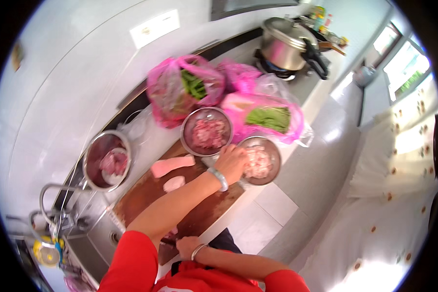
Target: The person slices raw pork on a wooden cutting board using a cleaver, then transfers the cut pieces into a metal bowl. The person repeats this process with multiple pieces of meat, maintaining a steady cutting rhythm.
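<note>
My left hand (231,161) reaches across the board to the left rim of a metal bowl (276,155) of pale, fatty meat pieces (259,162). Its fingers are bunched and point downward; anything in them is hidden. At the near end of the brown cutting board (214,207), my right hand (187,247) is closed, next to a dark flat shape I cannot make out clearly. A little red meat (171,234) lies close by, partly covered by my left arm. Farther up the board rest a long pale pink slab of meat (173,166) and a smaller piece (174,183).
A second bowl (184,131) holds redder chopped meat; a deeper pot (88,170) with meat stands left, by the sink (85,243) and faucet (46,197). Pink bags of greens (168,80) crowd the wall side. Beyond them, a pressure cooker (282,46) sits on the stove.
</note>
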The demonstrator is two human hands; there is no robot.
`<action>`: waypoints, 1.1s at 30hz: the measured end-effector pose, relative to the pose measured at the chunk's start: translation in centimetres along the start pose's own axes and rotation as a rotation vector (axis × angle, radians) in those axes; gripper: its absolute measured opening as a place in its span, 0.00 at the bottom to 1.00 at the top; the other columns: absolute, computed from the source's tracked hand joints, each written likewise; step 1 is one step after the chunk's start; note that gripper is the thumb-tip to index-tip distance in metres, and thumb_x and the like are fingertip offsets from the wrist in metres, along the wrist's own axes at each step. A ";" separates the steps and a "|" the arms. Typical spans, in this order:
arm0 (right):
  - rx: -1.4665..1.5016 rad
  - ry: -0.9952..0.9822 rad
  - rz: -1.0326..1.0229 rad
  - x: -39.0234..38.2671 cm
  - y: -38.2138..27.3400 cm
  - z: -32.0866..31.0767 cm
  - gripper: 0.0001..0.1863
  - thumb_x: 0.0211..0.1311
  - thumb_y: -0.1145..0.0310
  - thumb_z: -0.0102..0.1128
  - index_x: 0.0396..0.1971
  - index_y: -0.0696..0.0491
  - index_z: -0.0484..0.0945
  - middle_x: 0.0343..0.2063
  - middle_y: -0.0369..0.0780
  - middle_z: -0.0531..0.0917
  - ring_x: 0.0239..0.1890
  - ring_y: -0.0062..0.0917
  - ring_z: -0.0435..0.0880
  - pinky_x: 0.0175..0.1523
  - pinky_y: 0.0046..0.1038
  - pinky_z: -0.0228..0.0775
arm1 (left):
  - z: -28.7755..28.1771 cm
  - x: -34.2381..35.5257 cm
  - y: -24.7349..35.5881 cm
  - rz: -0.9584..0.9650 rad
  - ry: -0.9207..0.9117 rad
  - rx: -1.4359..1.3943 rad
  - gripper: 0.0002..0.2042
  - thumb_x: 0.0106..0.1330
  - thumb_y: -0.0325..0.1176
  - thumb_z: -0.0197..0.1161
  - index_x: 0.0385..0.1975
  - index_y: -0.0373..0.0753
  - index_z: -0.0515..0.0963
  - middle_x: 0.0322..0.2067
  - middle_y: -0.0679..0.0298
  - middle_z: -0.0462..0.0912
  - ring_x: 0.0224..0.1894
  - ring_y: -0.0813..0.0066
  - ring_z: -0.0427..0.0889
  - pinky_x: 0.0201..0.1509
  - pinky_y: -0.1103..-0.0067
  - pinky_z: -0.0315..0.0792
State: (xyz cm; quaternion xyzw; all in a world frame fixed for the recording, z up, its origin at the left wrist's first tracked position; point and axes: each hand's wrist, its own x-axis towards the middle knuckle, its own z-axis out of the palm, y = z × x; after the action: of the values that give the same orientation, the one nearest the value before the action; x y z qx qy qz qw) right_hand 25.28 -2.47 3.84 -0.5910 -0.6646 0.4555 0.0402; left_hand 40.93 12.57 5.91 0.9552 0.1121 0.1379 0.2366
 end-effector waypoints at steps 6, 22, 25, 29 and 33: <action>-0.046 -0.069 0.040 0.0 -1.4 -0.7 0.14 0.54 0.67 0.43 0.30 0.58 0.78 0.31 0.51 0.81 0.36 0.42 0.81 0.42 0.40 0.73 | -11.4 -8.6 -1.4 -0.029 0.279 -0.256 0.05 0.51 0.26 0.59 0.27 0.36 0.74 0.30 0.58 0.77 0.34 0.60 0.75 0.39 0.71 0.70; -0.166 -0.087 0.174 0.0 -4.7 2.4 0.15 0.52 0.65 0.45 0.28 0.58 0.78 0.29 0.53 0.80 0.35 0.46 0.80 0.43 0.41 0.72 | -4.4 -43.8 3.3 -1.251 0.432 -0.355 0.09 0.57 0.35 0.60 0.27 0.36 0.76 0.26 0.53 0.78 0.27 0.60 0.79 0.32 0.72 0.72; -0.165 -0.074 0.220 0.6 -4.5 3.3 0.14 0.52 0.66 0.47 0.31 0.58 0.78 0.31 0.53 0.80 0.38 0.45 0.80 0.45 0.40 0.71 | -2.4 -43.6 2.9 -1.232 0.482 -0.223 0.08 0.58 0.34 0.59 0.25 0.35 0.75 0.24 0.53 0.77 0.26 0.56 0.77 0.31 0.69 0.72; -0.164 -0.059 0.200 0.8 -5.1 3.4 0.14 0.52 0.66 0.47 0.31 0.58 0.78 0.30 0.53 0.80 0.37 0.46 0.79 0.45 0.41 0.71 | -1.6 -43.5 2.9 -1.095 0.500 -0.123 0.05 0.56 0.29 0.57 0.24 0.35 0.74 0.25 0.53 0.75 0.28 0.53 0.76 0.32 0.67 0.71; -0.143 -0.033 0.190 0.6 -5.5 3.7 0.14 0.52 0.65 0.47 0.30 0.58 0.78 0.30 0.53 0.80 0.37 0.46 0.79 0.45 0.41 0.71 | -2.9 -43.6 2.9 -0.881 0.435 -0.194 0.04 0.50 0.21 0.56 0.27 0.35 0.73 0.29 0.52 0.74 0.34 0.53 0.75 0.35 0.68 0.71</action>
State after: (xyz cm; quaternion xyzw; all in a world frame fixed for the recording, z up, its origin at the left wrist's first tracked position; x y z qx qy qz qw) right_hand 18.80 -3.42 5.01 -0.6448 -0.6371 0.4184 -0.0564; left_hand -0.44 -0.87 0.56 0.7397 0.5384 0.2306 0.3314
